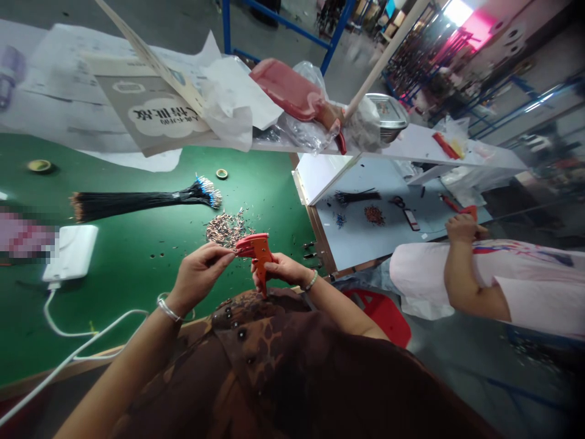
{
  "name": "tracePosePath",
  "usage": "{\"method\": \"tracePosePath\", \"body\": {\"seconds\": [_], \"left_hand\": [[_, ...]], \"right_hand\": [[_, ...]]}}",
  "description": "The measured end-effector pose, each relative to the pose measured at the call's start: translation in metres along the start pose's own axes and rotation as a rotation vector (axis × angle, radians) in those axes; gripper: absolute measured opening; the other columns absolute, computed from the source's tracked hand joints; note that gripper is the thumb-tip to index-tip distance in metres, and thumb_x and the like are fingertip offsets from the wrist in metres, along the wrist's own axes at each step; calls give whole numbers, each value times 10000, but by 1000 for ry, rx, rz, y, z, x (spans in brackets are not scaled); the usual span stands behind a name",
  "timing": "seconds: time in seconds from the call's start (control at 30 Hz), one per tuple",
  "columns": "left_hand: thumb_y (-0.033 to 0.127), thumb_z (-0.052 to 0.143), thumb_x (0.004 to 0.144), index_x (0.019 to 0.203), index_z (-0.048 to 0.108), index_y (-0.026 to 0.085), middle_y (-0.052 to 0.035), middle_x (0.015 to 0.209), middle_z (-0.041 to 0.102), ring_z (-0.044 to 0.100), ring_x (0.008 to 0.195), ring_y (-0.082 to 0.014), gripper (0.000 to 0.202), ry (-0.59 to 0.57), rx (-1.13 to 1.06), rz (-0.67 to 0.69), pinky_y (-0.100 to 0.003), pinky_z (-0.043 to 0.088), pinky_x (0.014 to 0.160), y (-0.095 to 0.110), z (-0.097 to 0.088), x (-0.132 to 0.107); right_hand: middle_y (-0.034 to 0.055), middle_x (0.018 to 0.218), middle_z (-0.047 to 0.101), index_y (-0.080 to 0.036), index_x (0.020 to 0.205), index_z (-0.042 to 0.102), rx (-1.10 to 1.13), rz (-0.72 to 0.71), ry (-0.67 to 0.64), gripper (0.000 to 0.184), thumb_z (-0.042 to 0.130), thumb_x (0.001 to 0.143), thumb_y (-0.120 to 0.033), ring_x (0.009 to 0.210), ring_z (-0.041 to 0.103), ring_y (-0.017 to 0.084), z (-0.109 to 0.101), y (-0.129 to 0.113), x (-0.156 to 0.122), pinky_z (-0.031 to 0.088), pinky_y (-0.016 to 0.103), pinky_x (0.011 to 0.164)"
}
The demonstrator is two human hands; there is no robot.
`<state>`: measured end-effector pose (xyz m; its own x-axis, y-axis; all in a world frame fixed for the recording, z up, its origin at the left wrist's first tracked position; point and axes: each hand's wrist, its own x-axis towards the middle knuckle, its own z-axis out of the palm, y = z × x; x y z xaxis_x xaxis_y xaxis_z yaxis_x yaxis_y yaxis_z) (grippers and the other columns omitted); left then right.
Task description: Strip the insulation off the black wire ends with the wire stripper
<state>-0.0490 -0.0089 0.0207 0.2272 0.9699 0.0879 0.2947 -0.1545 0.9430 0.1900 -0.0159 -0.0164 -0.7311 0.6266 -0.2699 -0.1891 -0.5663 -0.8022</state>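
Note:
My right hand (286,269) is wrapped around the handle of an orange and red wire stripper (261,255), whose jaws point left. My left hand (201,271) is closed in a pinch right at those jaws; whatever its fingertips hold is too small to make out. Just beyond the tool lies a loose heap of short copper-coloured wire pieces (225,228) on the green mat (269,189). Farther back on the left rests a long bundle of black wires (137,202), with blue and pale tips at its right end.
A white power bank (70,253) with a white cable lies at left. Tape rolls (222,174) sit on the mat. A shelf above carries papers (150,103), a red pouch (287,88) and a metal box (387,116). At right a co-worker's hand (461,228) holds a similar tool.

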Motion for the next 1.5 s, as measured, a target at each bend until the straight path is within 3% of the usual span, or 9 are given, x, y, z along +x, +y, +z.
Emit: {"method": "tracePosePath", "body": {"seconds": [0.2, 0.53, 0.83, 1.03, 1.17, 1.3, 1.4, 1.5], "left_hand": [[451, 619, 818, 768, 703, 175, -14, 706, 625, 530, 633, -127, 293, 2, 70, -78, -250, 406, 612, 4, -3, 0], [539, 657, 740, 778, 717, 160, -22, 671, 655, 540, 615, -144, 385, -10, -8, -298, -251, 399, 580, 13, -5, 1], [537, 635, 754, 761, 707, 162, -21, 669, 654, 543, 611, -143, 382, -65, 59, -238, -253, 407, 588, 6, -5, 2], [537, 654, 754, 746, 708, 172, -15, 668, 646, 546, 615, -138, 369, -75, 35, -201, -251, 420, 599, 10, -7, 4], [545, 650, 769, 913, 720, 177, -14, 692, 637, 548, 611, -135, 401, -98, -97, -290, -253, 453, 595, 11, -11, 1], [581, 585, 818, 1062, 640, 154, -40, 792, 621, 591, 662, -148, 495, -33, -302, -410, -248, 480, 553, 2, -7, -3], [610, 530, 842, 986, 615, 151, -43, 811, 608, 591, 665, -148, 488, -37, -324, -416, -240, 470, 520, -4, 0, -4], [579, 546, 842, 838, 602, 158, 1, 668, 560, 522, 574, -115, 424, -61, -259, -381, -223, 430, 509, -6, 6, -2]], "right_hand": [[63, 820, 646, -102, 1038, 556, -111, -38, 11, 470, 691, 814, -493, 697, 669, 176, -1, -3, 1, 564, 331, 658], [55, 799, 645, -98, 1034, 553, -235, -37, 11, 434, 674, 837, -465, 649, 632, 142, -5, -5, 2, 527, 273, 600], [53, 791, 661, -104, 1008, 561, -182, 7, 33, 521, 703, 773, -546, 651, 654, 153, -4, 1, 2, 540, 283, 606], [9, 689, 644, -116, 1004, 550, -181, 3, 152, 564, 726, 730, -577, 531, 617, 133, -1, 10, 4, 504, 250, 503], [-15, 612, 620, -130, 900, 527, -158, -11, 219, 519, 724, 731, -579, 453, 588, 129, 3, 14, 5, 473, 240, 429], [-24, 575, 611, -142, 877, 503, -134, -36, 247, 517, 719, 729, -588, 425, 574, 127, 4, 17, 8, 455, 233, 403], [-31, 563, 604, -138, 885, 507, -138, -43, 278, 523, 734, 715, -577, 413, 560, 121, 5, 18, 11, 450, 233, 396], [-36, 546, 593, -138, 842, 505, -141, -41, 296, 511, 739, 710, -573, 405, 546, 110, 7, 19, 14, 453, 233, 399]]}}
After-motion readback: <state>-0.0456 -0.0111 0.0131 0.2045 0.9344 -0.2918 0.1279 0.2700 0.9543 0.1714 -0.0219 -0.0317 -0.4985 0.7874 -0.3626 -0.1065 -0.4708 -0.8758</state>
